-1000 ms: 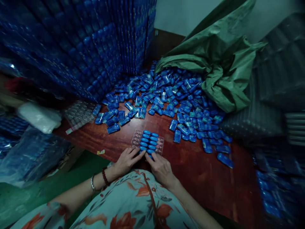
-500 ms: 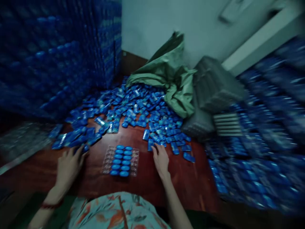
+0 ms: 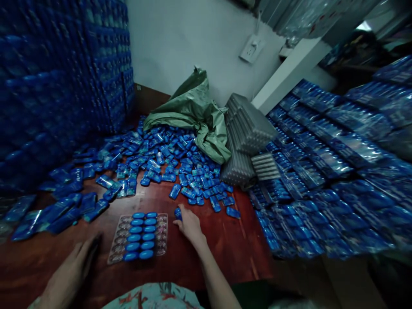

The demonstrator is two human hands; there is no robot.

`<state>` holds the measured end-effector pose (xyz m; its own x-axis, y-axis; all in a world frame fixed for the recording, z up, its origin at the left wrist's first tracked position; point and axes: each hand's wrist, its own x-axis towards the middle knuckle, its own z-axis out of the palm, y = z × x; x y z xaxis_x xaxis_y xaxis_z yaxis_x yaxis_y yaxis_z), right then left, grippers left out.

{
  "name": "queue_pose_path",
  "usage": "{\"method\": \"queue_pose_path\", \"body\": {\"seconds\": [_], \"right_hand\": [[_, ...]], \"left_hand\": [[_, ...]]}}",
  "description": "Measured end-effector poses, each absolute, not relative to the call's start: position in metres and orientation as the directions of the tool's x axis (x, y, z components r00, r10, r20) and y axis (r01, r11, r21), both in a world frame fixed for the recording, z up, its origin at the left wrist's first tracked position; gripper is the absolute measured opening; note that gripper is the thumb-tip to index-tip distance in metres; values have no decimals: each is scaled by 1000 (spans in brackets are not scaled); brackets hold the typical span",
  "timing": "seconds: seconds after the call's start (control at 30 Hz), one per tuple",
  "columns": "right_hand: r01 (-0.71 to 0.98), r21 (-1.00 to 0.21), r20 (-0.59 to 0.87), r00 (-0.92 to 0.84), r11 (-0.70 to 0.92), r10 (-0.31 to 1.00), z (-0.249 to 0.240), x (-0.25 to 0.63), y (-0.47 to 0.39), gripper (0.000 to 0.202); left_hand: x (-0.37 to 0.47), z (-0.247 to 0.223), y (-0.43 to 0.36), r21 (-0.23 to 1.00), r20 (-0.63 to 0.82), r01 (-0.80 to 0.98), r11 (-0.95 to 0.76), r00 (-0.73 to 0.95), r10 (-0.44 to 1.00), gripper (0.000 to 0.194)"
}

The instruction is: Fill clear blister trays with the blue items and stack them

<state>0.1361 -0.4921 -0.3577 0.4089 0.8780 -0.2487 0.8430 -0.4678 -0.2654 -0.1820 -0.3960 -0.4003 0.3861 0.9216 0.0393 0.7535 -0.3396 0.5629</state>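
Note:
A clear plastic tray (image 3: 116, 244) lies on the table in front of me, its two middle columns filled with shiny blue oval pieces (image 3: 147, 237). Right of the tray, my right hand (image 3: 192, 228) pinches a small blue packet (image 3: 178, 213) between thumb and fingers. My left hand (image 3: 69, 270) is on the tray's left, low over the table, its fingers drawn together. Along those fingers runs a dark shape, too blurred to name. A loose heap of small blue packets (image 3: 167, 152) spreads beyond the tray, with larger blue packets (image 3: 64, 214) at left.
A green sack (image 3: 193, 107) slumps on the back of the heap. Beside it stand stacked grey trays (image 3: 247, 124). Blue packed goods (image 3: 315, 171) are piled at right, and a tall blue stack (image 3: 64, 86) rises at left. A socket (image 3: 252, 48) is on the wall.
The view has swung right. My left hand has drawn back from the packets on the left toward me. My right hand has come away from the heap with a small blue packet.

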Motion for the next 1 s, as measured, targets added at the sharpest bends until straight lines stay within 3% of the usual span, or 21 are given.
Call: {"method": "queue_pose_path", "body": {"seconds": [0.13,0.2,0.33,0.47,0.67,0.8,1.0], "right_hand": [[476,-722,-221,528,-502,820,-374,140,-497,24],[286,-831,-266,550,-478,792,-384,140,-499,23],[121,-873,-365,479,-472,798,-395,139,-506,40],[-6,-889,-420,409,-458,810,-388,135,-515,49],[-218,-901,-432,392,-374,812,-369,122,-530,40],[-184,-929,-370,383,-323,846,-364,102,-539,45],[-118,-968,-245,614,-220,751,-366,96,-528,39]], "left_hand": [[-175,-376,-396,868,-118,497,8,190,975,37],[-166,-361,-398,935,-196,316,159,87,977,45],[-145,-350,-408,944,-328,57,324,106,939,55],[-134,-349,-421,922,-380,-26,385,121,917,57],[-145,-350,-438,948,-314,64,311,61,947,50],[-157,-358,-447,970,-189,146,192,-35,981,39],[-148,-363,-434,953,7,302,-9,9,1000,27]]}}
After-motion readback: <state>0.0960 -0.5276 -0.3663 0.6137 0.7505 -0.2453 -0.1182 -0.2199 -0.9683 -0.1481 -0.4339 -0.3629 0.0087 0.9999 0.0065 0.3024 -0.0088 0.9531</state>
